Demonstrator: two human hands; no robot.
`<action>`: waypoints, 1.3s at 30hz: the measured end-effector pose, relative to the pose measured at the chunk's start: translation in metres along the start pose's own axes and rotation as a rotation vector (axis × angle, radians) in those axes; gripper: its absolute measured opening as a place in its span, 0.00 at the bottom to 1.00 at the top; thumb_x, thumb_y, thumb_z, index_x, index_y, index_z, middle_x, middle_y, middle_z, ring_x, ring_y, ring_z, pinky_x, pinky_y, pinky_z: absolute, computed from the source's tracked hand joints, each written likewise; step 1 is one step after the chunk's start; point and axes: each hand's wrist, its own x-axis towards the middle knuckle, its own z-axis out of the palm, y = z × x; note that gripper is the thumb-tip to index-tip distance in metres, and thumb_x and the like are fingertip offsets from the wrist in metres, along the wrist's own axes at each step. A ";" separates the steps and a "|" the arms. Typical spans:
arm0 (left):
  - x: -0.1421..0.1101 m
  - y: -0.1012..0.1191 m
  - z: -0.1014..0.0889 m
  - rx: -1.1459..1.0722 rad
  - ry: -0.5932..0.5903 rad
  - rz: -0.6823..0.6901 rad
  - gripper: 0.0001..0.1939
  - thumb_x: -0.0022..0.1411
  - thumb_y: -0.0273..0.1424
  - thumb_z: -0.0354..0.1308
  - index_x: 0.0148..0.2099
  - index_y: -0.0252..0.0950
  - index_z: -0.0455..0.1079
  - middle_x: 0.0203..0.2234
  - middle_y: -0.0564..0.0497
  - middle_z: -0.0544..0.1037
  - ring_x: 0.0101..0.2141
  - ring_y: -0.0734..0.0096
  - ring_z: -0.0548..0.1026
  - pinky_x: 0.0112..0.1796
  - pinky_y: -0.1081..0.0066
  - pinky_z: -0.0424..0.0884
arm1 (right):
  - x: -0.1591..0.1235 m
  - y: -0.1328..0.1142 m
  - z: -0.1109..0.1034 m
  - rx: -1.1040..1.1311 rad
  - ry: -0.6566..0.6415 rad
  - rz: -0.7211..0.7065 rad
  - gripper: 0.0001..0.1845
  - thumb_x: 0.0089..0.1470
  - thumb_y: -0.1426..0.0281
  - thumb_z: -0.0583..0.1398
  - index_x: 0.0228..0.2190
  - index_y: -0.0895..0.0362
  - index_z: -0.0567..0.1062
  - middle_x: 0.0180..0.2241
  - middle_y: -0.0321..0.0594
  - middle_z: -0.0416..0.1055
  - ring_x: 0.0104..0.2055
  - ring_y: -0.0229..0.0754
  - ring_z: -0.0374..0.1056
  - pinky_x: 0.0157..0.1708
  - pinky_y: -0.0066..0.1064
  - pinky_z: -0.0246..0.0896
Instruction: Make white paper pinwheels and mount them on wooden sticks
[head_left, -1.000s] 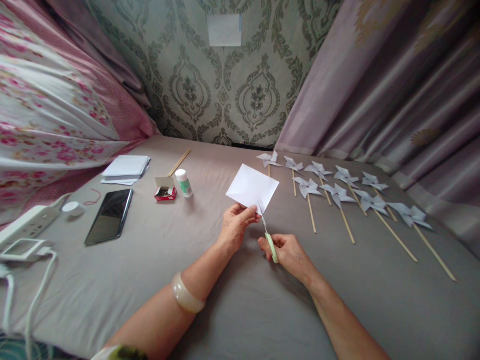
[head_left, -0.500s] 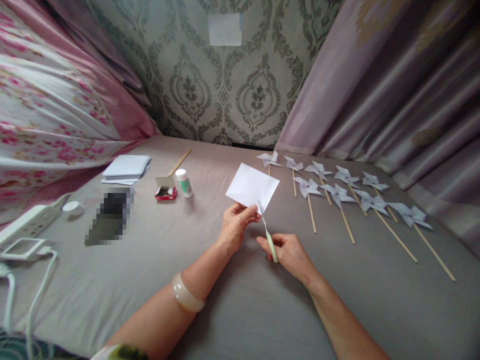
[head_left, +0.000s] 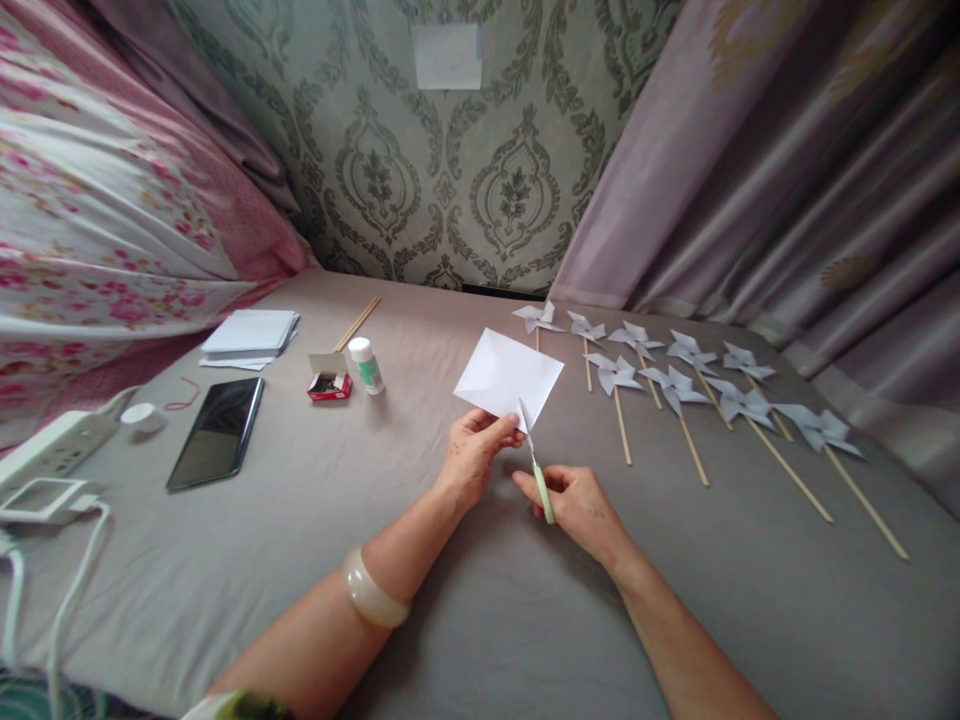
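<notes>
A white square sheet of paper (head_left: 504, 370) is pinched at its lower corner by my left hand (head_left: 474, 450), thumb on top. My right hand (head_left: 574, 505) is closed around the pale green handle of a pair of scissors (head_left: 541, 490). The blades lie at the paper's lower right corner, close to my left thumb, and one blade shows over the sheet. Both hands are held over the middle of the grey cloth-covered surface (head_left: 465, 620).
Several paper pinwheels (head_left: 679, 388) on sticks lie at the right. Leftward are a paper stack (head_left: 251, 333), wooden sticks (head_left: 358, 324), a small red box (head_left: 330, 384), a glue stick (head_left: 367, 366), a phone (head_left: 216, 433), a white cap (head_left: 142, 418) and a power strip (head_left: 64, 445) with cables.
The paper has turned slightly and shifted a little to the right. The scissor blades stand a bit wider apart at its corner. Both hands keep their grips.
</notes>
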 end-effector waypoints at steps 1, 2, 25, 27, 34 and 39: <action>-0.001 0.000 0.000 0.002 -0.005 -0.004 0.14 0.41 0.33 0.70 0.28 0.31 0.72 0.20 0.52 0.74 0.23 0.75 0.73 0.29 0.73 0.68 | 0.000 0.000 0.000 0.003 0.001 0.001 0.24 0.43 0.51 0.61 0.14 0.58 0.66 0.14 0.31 0.58 0.19 0.32 0.50 0.20 0.28 0.43; -0.001 -0.001 0.001 0.003 -0.010 -0.008 0.13 0.42 0.33 0.70 0.28 0.31 0.72 0.20 0.52 0.74 0.23 0.75 0.72 0.29 0.73 0.68 | 0.000 0.001 0.000 0.008 0.000 0.003 0.24 0.43 0.51 0.61 0.14 0.58 0.66 0.14 0.31 0.58 0.19 0.32 0.50 0.20 0.28 0.43; -0.002 -0.002 0.001 0.003 -0.034 -0.028 0.14 0.42 0.33 0.70 0.31 0.31 0.73 0.22 0.51 0.75 0.22 0.77 0.72 0.29 0.73 0.68 | 0.001 0.003 0.000 0.058 0.033 -0.016 0.24 0.42 0.52 0.63 0.13 0.58 0.66 0.13 0.31 0.58 0.18 0.31 0.49 0.18 0.27 0.41; -0.002 -0.003 0.001 0.006 -0.033 -0.030 0.14 0.42 0.33 0.70 0.31 0.31 0.74 0.23 0.51 0.75 0.23 0.77 0.72 0.29 0.74 0.68 | 0.001 0.002 0.000 0.052 0.032 -0.016 0.24 0.42 0.52 0.63 0.14 0.58 0.66 0.13 0.31 0.58 0.18 0.31 0.49 0.18 0.27 0.42; -0.001 -0.004 -0.001 -0.002 -0.050 -0.023 0.14 0.43 0.33 0.70 0.32 0.31 0.74 0.23 0.51 0.75 0.23 0.77 0.72 0.29 0.73 0.67 | 0.000 0.001 0.000 0.048 0.044 -0.030 0.26 0.42 0.50 0.63 0.13 0.58 0.66 0.13 0.32 0.58 0.17 0.31 0.49 0.17 0.27 0.42; -0.001 -0.004 0.000 -0.010 -0.047 -0.024 0.13 0.43 0.32 0.70 0.32 0.31 0.74 0.23 0.51 0.75 0.23 0.77 0.72 0.29 0.73 0.67 | 0.001 0.003 0.000 0.057 0.043 -0.030 0.25 0.42 0.51 0.63 0.13 0.58 0.66 0.13 0.32 0.59 0.17 0.31 0.50 0.17 0.26 0.44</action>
